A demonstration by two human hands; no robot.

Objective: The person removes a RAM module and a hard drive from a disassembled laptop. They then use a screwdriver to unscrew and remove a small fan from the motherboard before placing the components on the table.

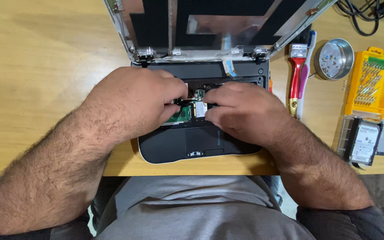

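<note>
Together, two hands, left hand [134, 100] and right hand [245, 113], probe one laptop [174, 149].

On the wooden table [45, 66] lie a red-handled brush [296, 75], a round metal dish [334, 58], a yellow case of screwdriver bits [370, 84], a bare hard drive [362, 142] and black cables [365, 13].

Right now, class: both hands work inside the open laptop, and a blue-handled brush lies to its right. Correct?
Not quite. The brush has a red handle, as the head view shows. Otherwise right: left hand and right hand work inside the open laptop.
</note>
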